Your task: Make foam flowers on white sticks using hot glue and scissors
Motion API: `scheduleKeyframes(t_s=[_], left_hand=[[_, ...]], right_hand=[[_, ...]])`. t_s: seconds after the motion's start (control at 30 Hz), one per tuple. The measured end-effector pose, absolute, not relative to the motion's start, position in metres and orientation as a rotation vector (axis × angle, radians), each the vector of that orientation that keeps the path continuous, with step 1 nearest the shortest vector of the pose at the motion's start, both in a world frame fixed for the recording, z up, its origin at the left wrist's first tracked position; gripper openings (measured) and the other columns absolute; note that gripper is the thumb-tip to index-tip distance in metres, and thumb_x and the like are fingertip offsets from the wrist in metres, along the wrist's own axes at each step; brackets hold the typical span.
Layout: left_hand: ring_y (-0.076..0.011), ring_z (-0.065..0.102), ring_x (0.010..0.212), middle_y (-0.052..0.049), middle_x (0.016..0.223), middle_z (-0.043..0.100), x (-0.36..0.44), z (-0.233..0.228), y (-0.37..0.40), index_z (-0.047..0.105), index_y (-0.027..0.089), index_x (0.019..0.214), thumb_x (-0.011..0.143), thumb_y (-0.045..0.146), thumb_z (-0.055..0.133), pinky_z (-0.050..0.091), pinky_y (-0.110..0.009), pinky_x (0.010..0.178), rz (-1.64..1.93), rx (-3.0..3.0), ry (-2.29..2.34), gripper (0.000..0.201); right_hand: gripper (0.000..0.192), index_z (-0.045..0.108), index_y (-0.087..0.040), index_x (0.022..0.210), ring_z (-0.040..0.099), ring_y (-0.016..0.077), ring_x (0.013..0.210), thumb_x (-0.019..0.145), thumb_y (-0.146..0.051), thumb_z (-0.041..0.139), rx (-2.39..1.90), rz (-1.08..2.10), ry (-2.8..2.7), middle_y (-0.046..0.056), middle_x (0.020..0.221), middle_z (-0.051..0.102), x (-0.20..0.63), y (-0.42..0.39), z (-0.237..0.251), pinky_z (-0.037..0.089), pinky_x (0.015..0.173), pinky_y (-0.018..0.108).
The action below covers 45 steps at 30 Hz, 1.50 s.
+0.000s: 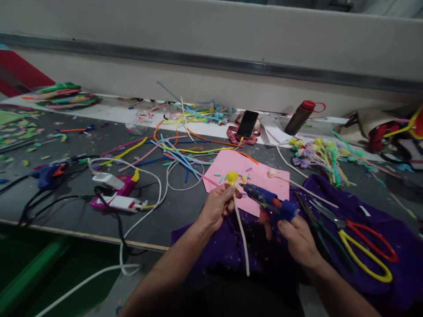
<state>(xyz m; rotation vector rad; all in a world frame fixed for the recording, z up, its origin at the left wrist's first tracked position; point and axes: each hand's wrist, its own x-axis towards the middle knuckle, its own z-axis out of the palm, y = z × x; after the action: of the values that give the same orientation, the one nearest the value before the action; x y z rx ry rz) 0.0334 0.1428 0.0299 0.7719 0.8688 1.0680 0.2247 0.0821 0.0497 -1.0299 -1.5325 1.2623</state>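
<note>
Between the fingers of my left hand (218,204) is a pipe-cleaner flower with a yellow head (231,177) and a long pale stem (243,240) hanging down. My right hand (297,237) grips a blue hot glue gun (264,198), its nozzle pointing left, close to the base of the flower head. Whether the tip touches the flower I cannot tell. Beneath both lies a pink foam sheet (274,189) with small cut bits on it. Another pale-stemmed flower (272,174) rests across its right side.
Scissors (343,224) and dark-handled pliers (325,237) lie on purple cloth (380,229) at right. Finished-looking flowers (320,154), a bottle (300,119) and a phone (247,124) sit farther back. Left are loose pipe cleaners (178,154), a power strip (115,200) with cords and another glue gun (48,176).
</note>
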Motion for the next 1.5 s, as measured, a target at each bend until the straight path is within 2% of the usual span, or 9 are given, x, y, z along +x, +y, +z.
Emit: scheduleKeyframes(t_s=[0.37, 0.57, 0.77, 1.07, 1.17, 1.5], left_hand=[[-0.0018, 0.029, 0.035, 0.004, 0.047, 0.047, 0.0337, 0.0297, 0.1427, 0.058, 0.013, 0.071, 0.072, 0.045, 0.06, 0.014, -0.015, 0.033, 1.02, 0.798, 0.925, 0.033], [-0.0008, 0.029, 0.035, 0.004, 0.05, 0.049, 0.0347, 0.031, 0.1416, 0.057, 0.013, 0.07, 0.073, 0.043, 0.06, 0.014, -0.016, 0.033, 1.022, 0.813, 0.913, 0.031], [-0.0004, 0.03, 0.035, 0.004, 0.053, 0.05, 0.0351, 0.0328, 0.1414, 0.057, 0.013, 0.068, 0.072, 0.044, 0.061, 0.014, -0.016, 0.032, 1.02, 0.812, 0.918, 0.032], [-0.0002, 0.032, 0.035, 0.003, 0.055, 0.053, 0.0347, 0.0332, 0.1412, 0.057, 0.012, 0.068, 0.069, 0.044, 0.063, 0.015, -0.016, 0.033, 1.041, 0.823, 0.919, 0.032], [-0.0004, 0.031, 0.034, 0.004, 0.051, 0.051, 0.0347, 0.0331, 0.141, 0.057, 0.012, 0.068, 0.07, 0.043, 0.063, 0.015, -0.015, 0.032, 1.041, 0.829, 0.929, 0.032], [0.0008, 0.032, 0.035, 0.003, 0.059, 0.052, 0.0345, 0.0316, 0.1413, 0.057, 0.012, 0.071, 0.073, 0.04, 0.061, 0.015, -0.015, 0.033, 1.039, 0.824, 0.899, 0.029]], right_hand=[[0.03, 0.061, -0.016, 0.087, 0.049, 0.0151, 0.049, 0.083, -0.039, 0.042, -1.048, 1.217, -1.537, 0.001, 0.054, 0.054, 0.2218, 0.0865, 0.0562, 0.038, 0.053, 0.029], [0.028, 0.058, -0.016, 0.087, 0.049, 0.0137, 0.051, 0.084, -0.038, 0.041, -1.054, 1.224, -1.521, 0.002, 0.064, 0.057, 0.2205, 0.0879, 0.0552, 0.038, 0.054, 0.029], [0.025, 0.055, -0.017, 0.08, 0.048, 0.0129, 0.052, 0.086, -0.036, 0.04, -1.049, 1.198, -1.541, 0.0, 0.062, 0.054, 0.2189, 0.0889, 0.0538, 0.037, 0.053, 0.028], [0.037, 0.049, -0.017, 0.061, 0.048, 0.014, 0.055, 0.088, -0.039, 0.036, -1.103, 1.138, -1.645, 0.001, 0.057, 0.051, 0.222, 0.0864, 0.0507, 0.035, 0.057, 0.029], [0.04, 0.05, -0.016, 0.06, 0.047, 0.0133, 0.053, 0.088, -0.04, 0.036, -1.114, 1.134, -1.677, 0.002, 0.056, 0.051, 0.2249, 0.085, 0.0508, 0.033, 0.054, 0.028], [0.04, 0.051, -0.016, 0.06, 0.049, 0.0135, 0.054, 0.089, -0.04, 0.035, -1.141, 1.091, -1.682, 0.001, 0.056, 0.053, 0.2244, 0.089, 0.0523, 0.034, 0.056, 0.028]])
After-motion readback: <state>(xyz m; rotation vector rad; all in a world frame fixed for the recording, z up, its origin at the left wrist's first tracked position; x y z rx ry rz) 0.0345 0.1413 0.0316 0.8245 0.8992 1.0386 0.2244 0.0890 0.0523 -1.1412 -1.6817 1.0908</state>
